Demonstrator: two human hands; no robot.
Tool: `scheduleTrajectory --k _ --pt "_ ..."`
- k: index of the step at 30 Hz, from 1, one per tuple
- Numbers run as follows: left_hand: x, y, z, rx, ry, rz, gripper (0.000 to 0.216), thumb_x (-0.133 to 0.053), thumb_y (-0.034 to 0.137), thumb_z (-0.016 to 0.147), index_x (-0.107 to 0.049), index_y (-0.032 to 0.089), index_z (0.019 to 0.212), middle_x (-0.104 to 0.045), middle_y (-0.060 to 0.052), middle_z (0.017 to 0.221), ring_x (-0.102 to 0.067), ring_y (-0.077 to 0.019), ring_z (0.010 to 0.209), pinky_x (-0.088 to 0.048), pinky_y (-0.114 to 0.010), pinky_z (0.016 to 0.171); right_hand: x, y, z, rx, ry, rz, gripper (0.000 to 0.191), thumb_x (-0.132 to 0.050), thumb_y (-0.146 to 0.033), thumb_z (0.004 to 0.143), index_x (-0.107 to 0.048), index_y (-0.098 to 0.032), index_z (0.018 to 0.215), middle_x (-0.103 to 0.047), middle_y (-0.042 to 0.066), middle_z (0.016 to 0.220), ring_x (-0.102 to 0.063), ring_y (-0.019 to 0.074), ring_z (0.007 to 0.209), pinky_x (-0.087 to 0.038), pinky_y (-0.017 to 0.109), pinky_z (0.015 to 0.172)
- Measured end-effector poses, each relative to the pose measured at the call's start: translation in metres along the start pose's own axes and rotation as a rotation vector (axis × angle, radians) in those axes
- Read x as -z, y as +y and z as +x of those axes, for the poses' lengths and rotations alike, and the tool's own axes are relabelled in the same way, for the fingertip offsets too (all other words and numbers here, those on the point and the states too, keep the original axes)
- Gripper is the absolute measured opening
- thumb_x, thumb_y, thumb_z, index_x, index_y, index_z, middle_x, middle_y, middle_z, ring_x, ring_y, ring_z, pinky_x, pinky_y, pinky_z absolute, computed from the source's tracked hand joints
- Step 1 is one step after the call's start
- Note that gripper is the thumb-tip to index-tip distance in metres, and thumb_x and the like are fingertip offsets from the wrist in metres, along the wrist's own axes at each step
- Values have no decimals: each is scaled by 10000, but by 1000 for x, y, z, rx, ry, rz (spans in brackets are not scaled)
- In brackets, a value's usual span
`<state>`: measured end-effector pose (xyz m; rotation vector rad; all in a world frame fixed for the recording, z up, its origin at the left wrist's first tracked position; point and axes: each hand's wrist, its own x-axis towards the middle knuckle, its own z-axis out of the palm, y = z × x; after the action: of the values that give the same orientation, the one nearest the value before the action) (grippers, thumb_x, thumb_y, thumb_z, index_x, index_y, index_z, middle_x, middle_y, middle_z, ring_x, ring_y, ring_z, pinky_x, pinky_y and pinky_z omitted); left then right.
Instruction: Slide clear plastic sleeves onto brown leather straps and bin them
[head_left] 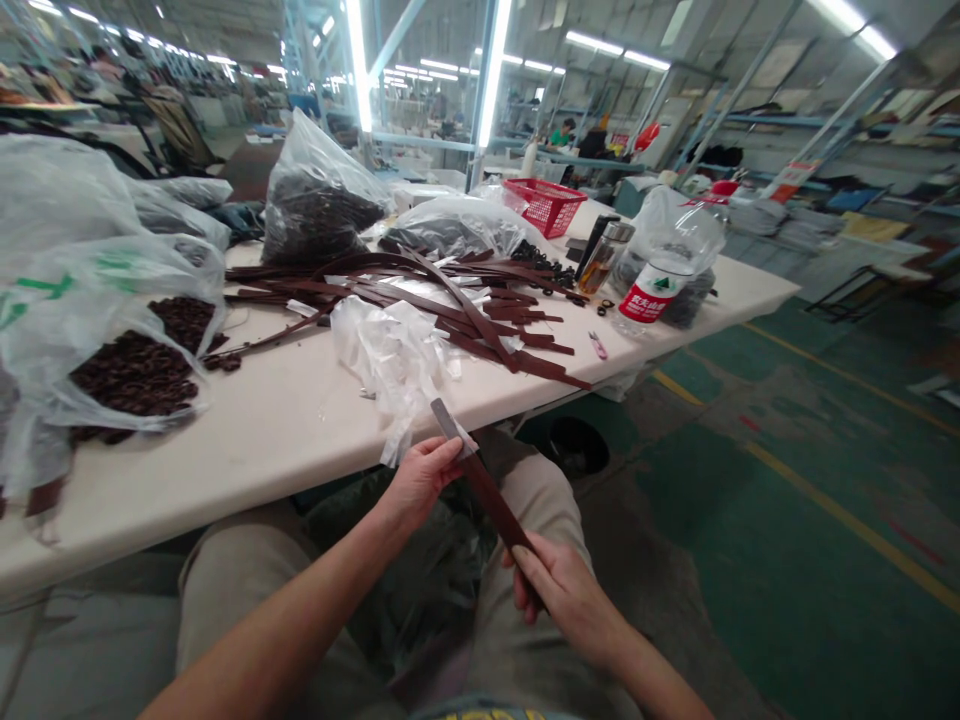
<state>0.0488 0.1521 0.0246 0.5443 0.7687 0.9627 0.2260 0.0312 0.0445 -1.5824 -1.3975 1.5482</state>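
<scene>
A dark brown belt-like strap [491, 495] slants across my lap, its grey-looking tip up by the table edge. My left hand [424, 480] pinches it near that tip, where a small white piece shows under the thumb. Lower down, the fingers of my right hand [551, 580] wrap round the strap with the thumb on top. Crumpled white thin wrapping [390, 355] lies at the table edge just beyond my left hand. Behind it is a loose pile of similar brown straps [480, 320].
On the white table [262, 440] are a clear bag of small brown pieces [142, 360], a bag of dark pieces [315, 200], a red basket [547, 205], a red-labelled plastic bottle [649, 295], a glass flask [604, 258] and pink snips [598, 345]. A black bin [577, 447] stands below.
</scene>
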Motion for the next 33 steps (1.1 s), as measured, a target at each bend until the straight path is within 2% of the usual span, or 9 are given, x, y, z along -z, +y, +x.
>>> scheduleTrajectory --k 7,11,14,19,21,25,27,30,33 --pt "-15 -32 -28 123 -216 186 301 -831 362 665 -766 104 806 -701 -76 676 -639 -208 657 -488 -321 708 4 -20 16 168 110 -63 356 -409 -493 963 -557 -201 821 -565 -46 562 -531 110 465 -429 220 494" --pt "-15 -25 -20 72 -115 -23 419 -819 399 685 -756 125 996 -727 -104 882 -651 -202 789 -510 -316 776 -1 -7 9 116 68 -45 375 -396 -511 965 -582 -198 877 -577 -38 574 -538 114 473 -427 220 489" --pt "-15 -26 -18 24 -26 -54 395 -823 390 686 -761 106 953 -724 -112 890 -651 -184 793 -516 -282 762 -7 3 3 69 84 -39 399 -388 -530 961 -591 -193 893 -586 -31 567 -539 116 459 -420 221 475" --pt "-21 -40 -29 132 -309 46 457 -785 411 715 -734 72 1017 -651 -62 588 -578 -167 464 -455 -278 488 -6 -9 15 191 199 -103 410 -391 -529 960 -555 -189 800 -571 -21 565 -558 122 482 -446 228 500" --pt "-19 -33 -27 80 -246 -9 475 -792 408 708 -726 96 1059 -688 -80 681 -621 -182 549 -479 -278 523 -5 -10 16 199 170 -142 411 -383 -525 966 -563 -186 820 -577 -19 571 -558 122 486 -440 228 506" --pt "-12 -15 -15 -65 15 -80 398 -821 406 683 -762 118 953 -723 -105 907 -649 -180 817 -513 -246 701 -9 4 8 132 80 -205 427 -349 -521 978 -577 -186 842 -579 -17 565 -553 126 492 -410 231 510" --pt "-11 -19 -17 -25 -4 -19 361 -827 389 678 -771 101 889 -720 -102 839 -640 -164 766 -499 -230 678 -11 7 9 126 97 -213 435 -344 -528 976 -567 -189 819 -573 -13 565 -550 129 495 -403 234 509" --pt "-14 -32 -25 84 -178 49 356 -816 374 683 -767 86 887 -683 -72 670 -587 -135 559 -461 -236 548 -8 1 15 193 152 -238 439 -340 -530 976 -559 -187 810 -583 -2 589 -556 130 512 -408 236 523" --pt "-15 -27 -25 38 -176 11 399 -829 367 669 -760 110 967 -713 -81 757 -611 -150 592 -481 -250 568 -4 -3 18 216 130 -279 434 -337 -520 981 -564 -184 825 -588 -3 591 -560 126 515 -403 233 528"
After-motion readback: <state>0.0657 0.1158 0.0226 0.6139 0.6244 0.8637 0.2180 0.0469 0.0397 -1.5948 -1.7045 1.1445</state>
